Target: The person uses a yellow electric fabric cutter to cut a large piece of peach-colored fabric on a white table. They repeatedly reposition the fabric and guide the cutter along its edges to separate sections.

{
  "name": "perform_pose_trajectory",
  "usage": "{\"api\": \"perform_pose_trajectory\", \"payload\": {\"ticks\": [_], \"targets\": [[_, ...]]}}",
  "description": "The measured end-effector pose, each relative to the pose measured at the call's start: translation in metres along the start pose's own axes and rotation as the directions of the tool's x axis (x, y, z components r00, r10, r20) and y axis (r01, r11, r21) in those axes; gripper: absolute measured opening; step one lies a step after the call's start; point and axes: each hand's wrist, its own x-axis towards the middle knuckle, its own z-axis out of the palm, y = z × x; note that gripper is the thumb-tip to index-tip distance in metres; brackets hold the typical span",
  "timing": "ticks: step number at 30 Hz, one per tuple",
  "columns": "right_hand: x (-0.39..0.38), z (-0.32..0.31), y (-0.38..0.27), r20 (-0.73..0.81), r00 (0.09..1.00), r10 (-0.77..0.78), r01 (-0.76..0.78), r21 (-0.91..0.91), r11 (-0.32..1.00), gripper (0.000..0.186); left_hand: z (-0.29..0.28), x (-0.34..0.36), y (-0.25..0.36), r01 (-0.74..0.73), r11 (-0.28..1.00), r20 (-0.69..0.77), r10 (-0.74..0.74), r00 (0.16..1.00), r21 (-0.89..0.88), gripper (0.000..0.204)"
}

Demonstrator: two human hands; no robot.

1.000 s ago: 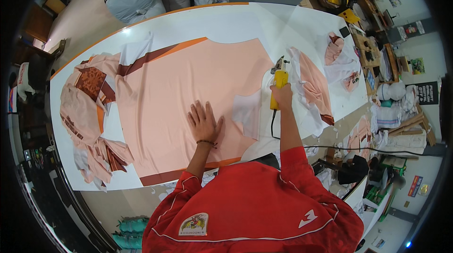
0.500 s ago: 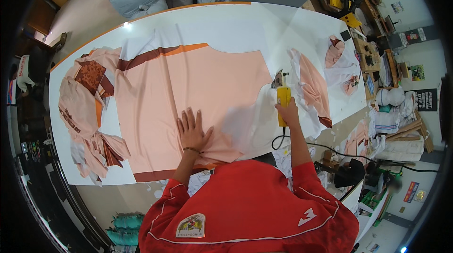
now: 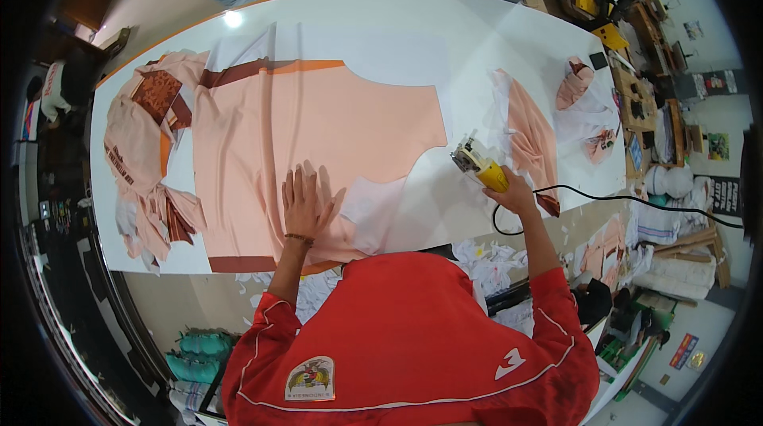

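Head view, electric fabric cutter: yellow-bodied electric fabric cutter point(image 3: 482, 168), held over the right part of the white table point(image 3: 485, 40), just beside the right-hand corner of the peach fabric panel point(image 3: 350, 120); contact of its underside with the surface cannot be told.
Cutter axis: oblique, from lower right to upper left; the metal head point(image 3: 467, 153) leads and points up-left, toward the panel's corner.
Nearer hand: right hand point(image 3: 517, 192), curled around the rear of the yellow body; the cutter extends up and to the left from it.
Farther hand: left hand point(image 3: 304, 202), palm down and flat on the panel, fingers extended away from the wearer, thumb apart; the cutter lies to its right, slightly farther from the body.
Panel: spread flat, with faint folds near the left hand; a whitish patch point(image 3: 373, 207) shows at its near right edge, whether turned-up underside or separate piece cannot be told.
Cord: black cord point(image 3: 608, 195), running off to the right.
Right of cutter: narrow peach-and-white piece point(image 3: 534, 136), apart from the metal head.
Far left: heap of peach garment pieces point(image 3: 131, 152), beside the panel.
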Motion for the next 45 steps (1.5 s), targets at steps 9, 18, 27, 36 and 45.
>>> {"api": "perform_pose_trajectory", "payload": {"ticks": [9, 18, 27, 36, 45], "targets": [[0.065, -0.014, 0.026, 0.018, 0.945, -0.327, 0.324, -0.202, 0.924, 0.069, 0.001, -0.051, 0.069, 0.298, 0.946, -0.191, -0.318, 0.929, -0.125, 0.060], [0.099, -0.040, 0.014, 0.201, 0.900, -0.387, 0.429, -0.249, 0.868, 0.072, 0.011, -0.113, 0.121, 0.485, 0.869, -0.261, -0.493, 0.830, -0.098, 0.057], [0.114, -0.057, -0.002, 0.284, 0.882, -0.376, 0.443, -0.227, 0.868, 0.070, 0.027, -0.124, 0.162, 0.534, 0.835, -0.311, -0.546, 0.778, -0.133, 0.056], [0.139, -0.055, -0.015, 0.329, 0.816, -0.475, 0.561, -0.255, 0.788, 0.069, 0.029, -0.130, 0.181, 0.569, 0.816, -0.333, -0.568, 0.753, -0.107, 0.053], [0.097, -0.042, -0.014, 0.306, 0.886, -0.348, 0.422, -0.223, 0.879, 0.071, 0.038, -0.123, 0.174, 0.540, 0.826, -0.319, -0.562, 0.763, -0.164, 0.052]]}}
